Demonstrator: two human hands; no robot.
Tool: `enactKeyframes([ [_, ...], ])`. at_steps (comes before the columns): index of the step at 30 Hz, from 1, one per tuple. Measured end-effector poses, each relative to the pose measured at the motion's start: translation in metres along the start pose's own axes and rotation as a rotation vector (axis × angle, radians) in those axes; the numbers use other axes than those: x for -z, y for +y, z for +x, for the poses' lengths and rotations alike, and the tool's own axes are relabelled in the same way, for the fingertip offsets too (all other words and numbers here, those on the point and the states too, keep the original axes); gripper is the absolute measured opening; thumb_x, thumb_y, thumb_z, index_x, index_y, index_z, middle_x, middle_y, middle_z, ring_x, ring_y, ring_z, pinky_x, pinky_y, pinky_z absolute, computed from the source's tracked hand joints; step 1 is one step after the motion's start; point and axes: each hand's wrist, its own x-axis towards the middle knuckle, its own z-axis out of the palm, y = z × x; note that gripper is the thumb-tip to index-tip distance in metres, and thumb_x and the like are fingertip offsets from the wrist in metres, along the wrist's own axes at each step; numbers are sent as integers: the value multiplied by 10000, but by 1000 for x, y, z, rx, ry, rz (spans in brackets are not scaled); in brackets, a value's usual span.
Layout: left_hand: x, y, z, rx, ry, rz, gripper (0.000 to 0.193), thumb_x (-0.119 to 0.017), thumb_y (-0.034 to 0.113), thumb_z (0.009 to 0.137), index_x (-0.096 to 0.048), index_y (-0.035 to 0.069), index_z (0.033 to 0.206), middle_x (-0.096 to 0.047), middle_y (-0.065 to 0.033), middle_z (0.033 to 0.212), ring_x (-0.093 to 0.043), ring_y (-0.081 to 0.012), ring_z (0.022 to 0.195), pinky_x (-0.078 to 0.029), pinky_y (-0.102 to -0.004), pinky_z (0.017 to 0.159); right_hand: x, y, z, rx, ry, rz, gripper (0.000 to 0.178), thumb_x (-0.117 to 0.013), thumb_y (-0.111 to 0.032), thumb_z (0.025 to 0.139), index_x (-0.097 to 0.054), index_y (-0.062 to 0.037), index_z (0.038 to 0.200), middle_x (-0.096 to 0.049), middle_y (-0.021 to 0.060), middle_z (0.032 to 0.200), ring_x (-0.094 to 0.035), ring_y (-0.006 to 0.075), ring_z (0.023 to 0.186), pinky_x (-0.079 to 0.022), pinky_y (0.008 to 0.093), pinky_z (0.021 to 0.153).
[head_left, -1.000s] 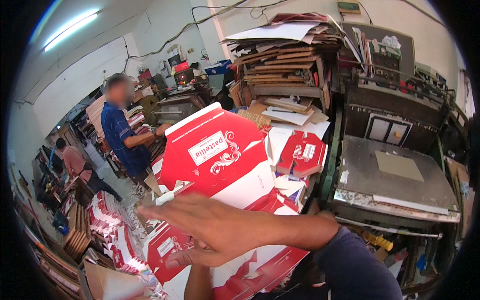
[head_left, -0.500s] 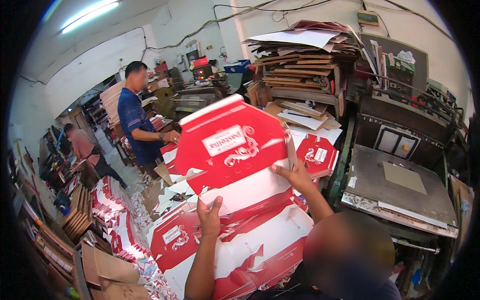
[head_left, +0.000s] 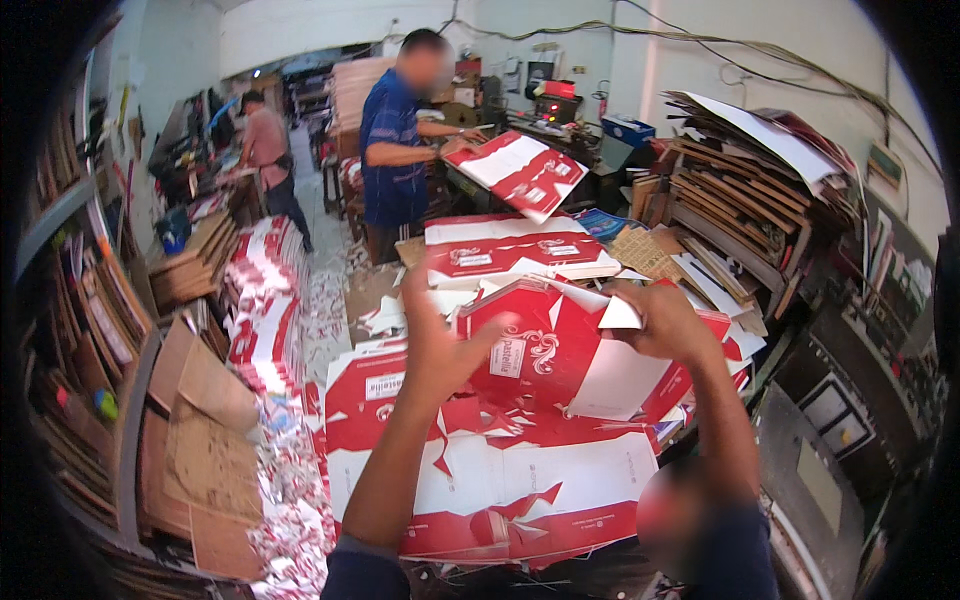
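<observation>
In front of me a tilted stack of red-and-white cardboard box blanks stands on more such sheets. My right hand is at its upper right edge, fingers closed on a white cardboard corner; whether that corner is loose or still attached I cannot tell. At the stack's left side is my left hand, slightly blurred, thumb and fingers spread apart, with nothing seen in it. Beneath lies a wide pile of printed cardboard sheets, red and white, with torn pointed scraps on top.
Across the pile a co-worker in blue handles a printed sheet above another sheet stack. A second person stands further back. Paper scraps and wooden boards lie left; a machine stands right.
The view has swung right. The raised blanks have come down onto the pile and turned. My left hand has opened off them; my right hand has moved to their upper edge.
</observation>
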Motion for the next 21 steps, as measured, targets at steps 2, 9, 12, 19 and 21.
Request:
enactKeyframes([
  [2,-12,15,12,-92,-260,270,1050,-894,389,697,-308,-6,1473,-405,-241,1442,-435,-371,1331,-335,-444,1135,3,-4,-7,-93,72,-34,489,-848,-254,747,-647,-97,1164,-706,166,979,-671,374,896,-513,430,773],
  [9,-13,-4,47,48,-399,339,685,-888,429,654,-645,20,1147,-646,-174,1075,-615,-355,1068,-474,-436,938,-6,-11,14,-37,53,13,543,-865,-296,741,-641,-88,1189,-709,163,988,-680,359,896,-517,409,783],
  [12,-26,-17,35,-19,-348,346,602,-827,522,709,-682,27,1020,-652,-126,1004,-621,-315,997,-469,-444,878,-3,-17,19,-145,-24,14,546,-842,-330,754,-635,-114,1211,-709,158,1052,-676,366,955,-525,403,797],
  [19,-33,-20,40,98,-425,256,601,-836,503,717,-675,25,1044,-699,-169,988,-682,-340,910,-523,-433,789,1,-22,53,-263,843,561,378,-679,-227,894,-607,-19,1201,-676,78,897,-633,186,830,-492,303,779],
  [21,-37,-17,42,129,-433,271,595,-846,499,708,-687,51,1065,-718,-172,1027,-694,-341,922,-528,-435,810,9,-64,73,-249,1091,810,411,-676,-236,893,-585,-17,1230,-657,93,920,-620,196,844,-478,300,802],
])
